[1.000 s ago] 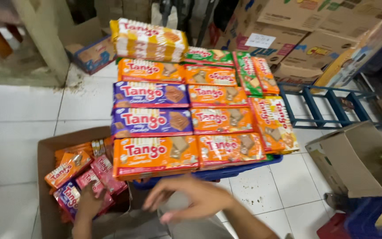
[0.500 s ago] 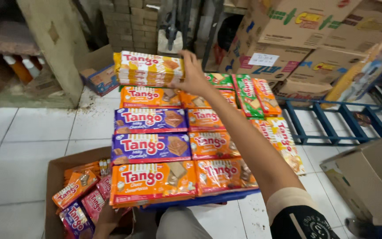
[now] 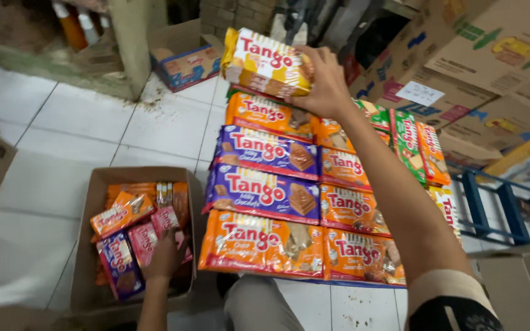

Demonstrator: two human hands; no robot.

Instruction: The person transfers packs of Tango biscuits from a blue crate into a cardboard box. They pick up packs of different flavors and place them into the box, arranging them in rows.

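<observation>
Lower left of frame: left hand (image 3: 165,257) down in the cardboard box (image 3: 87,245), fingers resting among small wafer packs (image 3: 124,211), grip unclear. Upper centre: right hand (image 3: 326,83), fingers clamped on the yellow wafer stack (image 3: 265,61), mid-lift; steady carry needed.

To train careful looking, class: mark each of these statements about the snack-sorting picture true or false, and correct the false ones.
1. The right hand grips a yellow and white wafer pack lifted above the stack. True.
2. The left hand rests on the blue metal rack. False: it is down in the open cardboard box, on the small packs there.
3. Two purple packs lie one behind the other in the stack's left column. True.
4. The cardboard box on the floor is sealed shut. False: it is open at the top, with small packs showing inside.
5. Green packs sit at the stack's far right. True.
</observation>
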